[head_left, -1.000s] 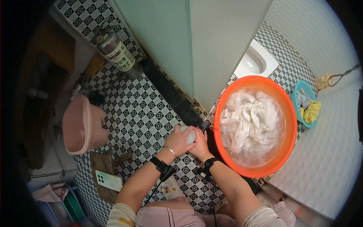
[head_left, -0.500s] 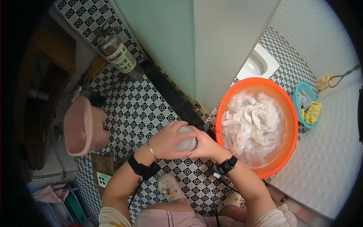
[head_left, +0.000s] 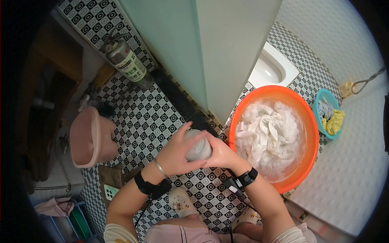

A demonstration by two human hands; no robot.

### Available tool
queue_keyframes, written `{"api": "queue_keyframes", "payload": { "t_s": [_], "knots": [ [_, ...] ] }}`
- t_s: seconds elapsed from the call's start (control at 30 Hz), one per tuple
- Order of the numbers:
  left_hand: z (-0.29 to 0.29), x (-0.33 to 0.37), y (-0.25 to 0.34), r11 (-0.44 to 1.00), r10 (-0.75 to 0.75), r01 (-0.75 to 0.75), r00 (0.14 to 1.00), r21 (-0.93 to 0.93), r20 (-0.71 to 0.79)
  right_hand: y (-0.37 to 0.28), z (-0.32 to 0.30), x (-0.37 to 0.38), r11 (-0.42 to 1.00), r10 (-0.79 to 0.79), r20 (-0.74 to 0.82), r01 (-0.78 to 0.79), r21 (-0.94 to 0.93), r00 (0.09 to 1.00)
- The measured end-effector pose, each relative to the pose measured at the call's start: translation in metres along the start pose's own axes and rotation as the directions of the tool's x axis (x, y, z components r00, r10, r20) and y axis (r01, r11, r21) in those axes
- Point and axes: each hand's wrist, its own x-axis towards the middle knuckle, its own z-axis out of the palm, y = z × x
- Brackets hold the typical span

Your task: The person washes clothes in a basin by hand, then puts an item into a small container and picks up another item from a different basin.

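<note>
A rounded, pale grey object [head_left: 198, 150], which looks like a small translucent container, sits between my two hands above the tiled floor. Against its left side, my left hand [head_left: 175, 150] curves with a finger raised off it. On the other side my right hand [head_left: 222, 153] wraps round it, hiding part of its surface. To the right of my hands stands an orange basin [head_left: 313, 139] of water. White wet cloth [head_left: 269, 131] lies bunched in that basin.
A fire extinguisher [head_left: 129, 62] stands at the far left, with a pink tub [head_left: 95, 141] nearer me. A door panel [head_left: 235, 52] rises ahead. Beyond the basin are a squat toilet [head_left: 269, 71] and a turquoise basin [head_left: 316, 106] with clothes. A phone [head_left: 110, 192] lies at lower left.
My left hand's fingers have loosened and spread, uncovering more of the grey object. The right hand still grips it. The view has shifted slightly.
</note>
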Motion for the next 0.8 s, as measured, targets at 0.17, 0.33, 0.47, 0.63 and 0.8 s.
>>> {"api": "queue_keyframes", "payload": {
  "t_s": [0.17,0.33,0.47,0.63,0.8],
  "knots": [
    [-0.002,0.0,0.014,0.912,-0.409,0.41,0.912,-0.038,0.016,-0.011,0.001,0.014,0.929,-0.035,0.095,0.067,-0.364,0.995],
    [-0.028,0.004,-0.01,0.998,-0.039,0.04,0.999,-0.05,0.037,-0.024,0.003,0.019,0.988,0.028,0.145,-0.004,-0.157,0.989],
    [-0.054,0.0,-0.017,0.987,0.142,-0.138,0.989,-0.077,0.044,-0.048,0.008,0.036,0.991,0.114,0.288,-0.089,-0.097,0.951],
    [-0.084,-0.015,-0.019,0.97,0.214,-0.214,0.977,-0.112,-0.018,-0.088,0.02,0.056,0.98,0.2,0.454,-0.186,-0.076,0.868],
    [-0.126,-0.027,-0.014,0.967,0.22,-0.233,0.967,-0.104,-0.125,-0.12,0.032,0.082,0.986,0.158,0.541,-0.098,-0.138,0.826]
  ]
}}
